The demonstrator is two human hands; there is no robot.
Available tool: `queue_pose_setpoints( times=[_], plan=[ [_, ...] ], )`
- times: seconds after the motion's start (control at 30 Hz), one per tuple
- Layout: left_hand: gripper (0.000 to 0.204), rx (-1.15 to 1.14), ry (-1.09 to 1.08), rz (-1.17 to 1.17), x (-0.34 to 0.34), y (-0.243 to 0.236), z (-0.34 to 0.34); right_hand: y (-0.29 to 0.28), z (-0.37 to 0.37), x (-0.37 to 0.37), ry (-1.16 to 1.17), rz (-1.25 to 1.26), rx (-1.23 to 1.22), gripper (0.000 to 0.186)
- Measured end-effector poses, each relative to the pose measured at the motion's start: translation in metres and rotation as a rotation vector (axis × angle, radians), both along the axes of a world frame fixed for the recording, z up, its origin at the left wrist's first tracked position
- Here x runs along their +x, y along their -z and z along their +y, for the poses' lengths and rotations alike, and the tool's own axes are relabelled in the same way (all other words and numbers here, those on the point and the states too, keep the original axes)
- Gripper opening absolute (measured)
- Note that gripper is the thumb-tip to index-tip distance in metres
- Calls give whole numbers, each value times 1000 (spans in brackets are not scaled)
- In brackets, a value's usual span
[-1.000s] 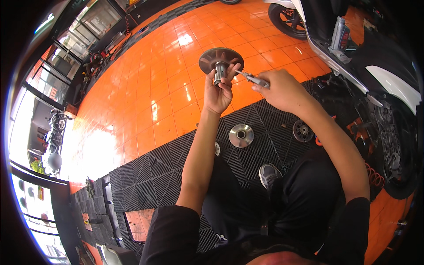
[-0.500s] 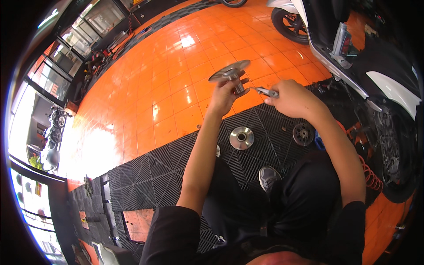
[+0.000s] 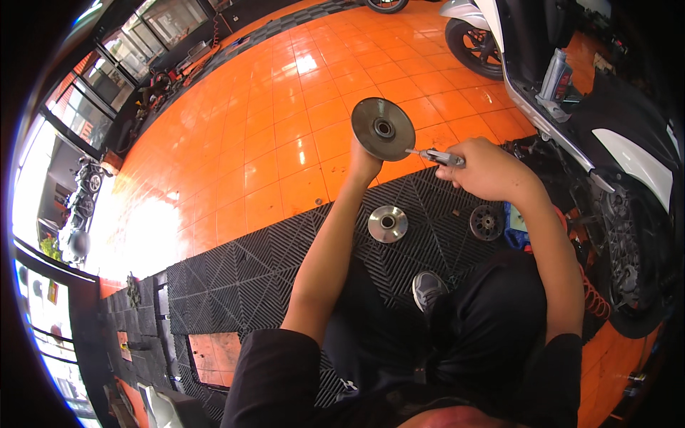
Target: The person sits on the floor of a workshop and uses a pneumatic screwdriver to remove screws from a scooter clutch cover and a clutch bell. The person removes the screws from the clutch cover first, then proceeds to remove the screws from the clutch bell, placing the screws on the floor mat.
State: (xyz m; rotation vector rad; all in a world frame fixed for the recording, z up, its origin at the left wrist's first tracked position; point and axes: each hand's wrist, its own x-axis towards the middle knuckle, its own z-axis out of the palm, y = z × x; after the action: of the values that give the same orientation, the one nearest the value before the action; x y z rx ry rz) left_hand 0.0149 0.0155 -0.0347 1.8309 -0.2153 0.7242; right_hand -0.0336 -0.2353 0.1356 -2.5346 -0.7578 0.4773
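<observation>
My left hand (image 3: 366,161) is closed on a round metal pulley plate (image 3: 369,114), whose dull face and centre hole now show; most of my fingers are hidden behind it. My right hand (image 3: 485,167) grips a silver air blow gun (image 3: 442,158), its thin nozzle at the plate's lower right edge. On the black mat (image 3: 428,214) below lie a shiny metal disc (image 3: 399,222) and a dark perforated round part (image 3: 486,223), with a blue object (image 3: 515,228) beside the latter.
A white and black scooter (image 3: 628,153) stands close at the right, with a silver bottle (image 3: 554,75) on it. A red coiled hose (image 3: 598,299) hangs by my right arm. Orange tiles (image 3: 271,143) lie beyond the mat. A motorcycle (image 3: 78,228) is at the far left.
The plate has turned over from shaft showing to flat face showing. Both hands have moved lower, my right hand also rightward, with the air gun still in it.
</observation>
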Motion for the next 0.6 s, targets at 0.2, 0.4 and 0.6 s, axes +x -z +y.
queue_pose_setpoints(
  times=[0.2,0.4,0.6],
  plan=[
    [45,159,11,-73,-1,0,-6,3,5,1,-27,82,31,29],
    [42,-12,95,9,0,2,-9,1,10,-1,27,-58,11,31],
    [35,168,91,-11,-9,-8,-16,7,7,3,-109,132,56,29]
  ],
)
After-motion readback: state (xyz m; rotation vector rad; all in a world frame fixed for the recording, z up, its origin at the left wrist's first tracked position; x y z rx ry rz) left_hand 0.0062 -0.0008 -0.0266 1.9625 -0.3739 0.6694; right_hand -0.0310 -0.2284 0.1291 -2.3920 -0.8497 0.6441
